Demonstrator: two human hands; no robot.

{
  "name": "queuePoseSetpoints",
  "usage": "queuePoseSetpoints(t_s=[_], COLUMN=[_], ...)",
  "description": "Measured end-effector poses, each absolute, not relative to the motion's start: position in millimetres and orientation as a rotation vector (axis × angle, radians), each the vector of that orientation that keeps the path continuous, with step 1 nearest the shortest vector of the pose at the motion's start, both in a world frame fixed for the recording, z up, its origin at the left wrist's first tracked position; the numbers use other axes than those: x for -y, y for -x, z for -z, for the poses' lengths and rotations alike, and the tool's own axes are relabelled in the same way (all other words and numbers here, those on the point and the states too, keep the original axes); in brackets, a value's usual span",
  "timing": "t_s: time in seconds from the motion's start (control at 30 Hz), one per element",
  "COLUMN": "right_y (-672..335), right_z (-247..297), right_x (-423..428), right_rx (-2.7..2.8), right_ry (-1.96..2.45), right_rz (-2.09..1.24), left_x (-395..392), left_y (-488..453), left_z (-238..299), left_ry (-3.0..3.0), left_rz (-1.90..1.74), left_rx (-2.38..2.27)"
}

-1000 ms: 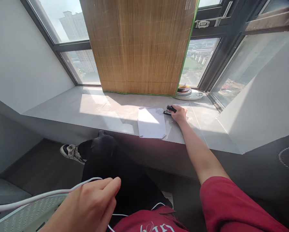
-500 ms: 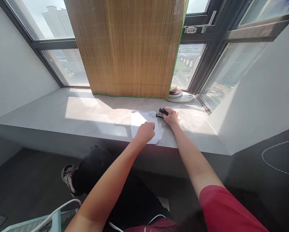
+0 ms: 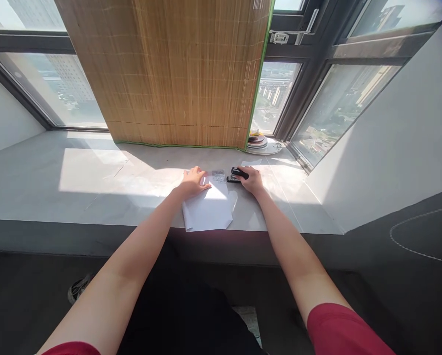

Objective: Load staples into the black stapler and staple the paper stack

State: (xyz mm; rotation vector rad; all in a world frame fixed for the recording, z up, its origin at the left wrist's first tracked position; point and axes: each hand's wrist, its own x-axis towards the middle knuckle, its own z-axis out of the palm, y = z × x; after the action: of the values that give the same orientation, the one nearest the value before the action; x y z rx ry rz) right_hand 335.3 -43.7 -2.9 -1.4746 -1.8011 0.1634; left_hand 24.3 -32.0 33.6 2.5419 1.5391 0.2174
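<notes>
A white sheet of paper lies on the grey window ledge, reaching to its front edge. My left hand rests on the sheet's far left corner with fingers stretched out flat. A black stapler sits at the sheet's far right corner, beside a small printed patch. My right hand is curled over the stapler and grips it.
A bamboo blind hangs down to the ledge behind the paper. A stack of plates stands at the back right by the window frame. A white wall slopes in on the right. My dark trousers and a shoe show below.
My left hand has come up from the white cable near my lap and moved across the paper to its far left corner, opening flat. My right hand has stayed on the stapler.
</notes>
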Motion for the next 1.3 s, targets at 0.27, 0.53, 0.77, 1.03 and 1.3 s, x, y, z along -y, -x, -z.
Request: queuePoseSetpoints(t_s=[0.27, 0.53, 0.77, 1.03, 1.3], right_y=[-327.6, -320.7, -326.5, -369.9, -405.1], right_z=[-3.7, -4.9, 2.4, -20.3, 120.3], right_x=[59.2, 65.4, 56.8, 130.8, 455.0], right_rx=[1.908, 1.917, 1.964, 1.675, 1.055], right_ry=[1.257, 1.314, 1.226, 1.356, 2.238], right_rz=[-0.268, -0.240, -0.242, 0.086, -0.114], left_x=[37.8, 41.3, 32.7, 45.3, 43.6], left_y=[-27.1, -57.6, -73.4, -93.2, -99.2], left_z=[-35.9, -36.8, -19.0, -22.2, -20.8], left_ry=[-2.505, -2.663, -2.613, -2.609, -2.742], left_rz=[-0.325, -0.295, -0.275, -0.206, -0.159], left_rx=[-1.581, -1.305, -1.170, -1.304, -1.328])
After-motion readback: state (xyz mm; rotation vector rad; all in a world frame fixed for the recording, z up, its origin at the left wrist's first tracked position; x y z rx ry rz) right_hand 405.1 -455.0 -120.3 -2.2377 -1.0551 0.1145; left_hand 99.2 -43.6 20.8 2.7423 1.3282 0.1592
